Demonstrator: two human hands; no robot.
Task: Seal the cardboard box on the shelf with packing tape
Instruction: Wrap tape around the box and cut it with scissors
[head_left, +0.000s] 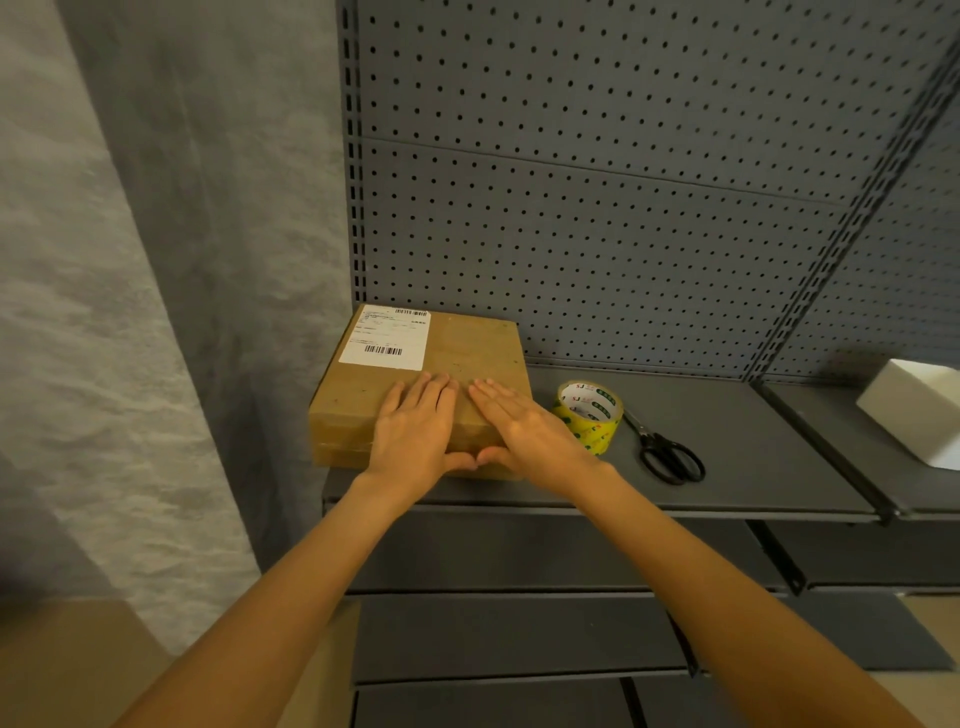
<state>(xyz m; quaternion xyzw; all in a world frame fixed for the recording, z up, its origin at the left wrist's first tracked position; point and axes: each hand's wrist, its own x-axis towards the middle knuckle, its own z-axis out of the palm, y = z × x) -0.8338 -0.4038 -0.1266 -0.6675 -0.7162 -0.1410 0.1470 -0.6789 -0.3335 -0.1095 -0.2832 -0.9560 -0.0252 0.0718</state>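
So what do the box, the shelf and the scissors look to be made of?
Flat brown box: matte cardboard, with fibrous-looking faces and a white paper label. Dark grey shelf: probably painted metal, thin-edged with a perforated back panel. Black scissors: glossy handles, likely plastic; blades probably metal.

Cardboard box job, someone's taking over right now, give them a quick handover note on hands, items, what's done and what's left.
Left hand and right hand: both flat on top of the cardboard box, fingers straight, holding nothing.
Box sits at the left end of the shelf, white label up.
Tape roll stands just right of the box; scissors lie beyond it.
Done: whether any tape is on yet cannot be told.
Left: take the roll, tape, cut.
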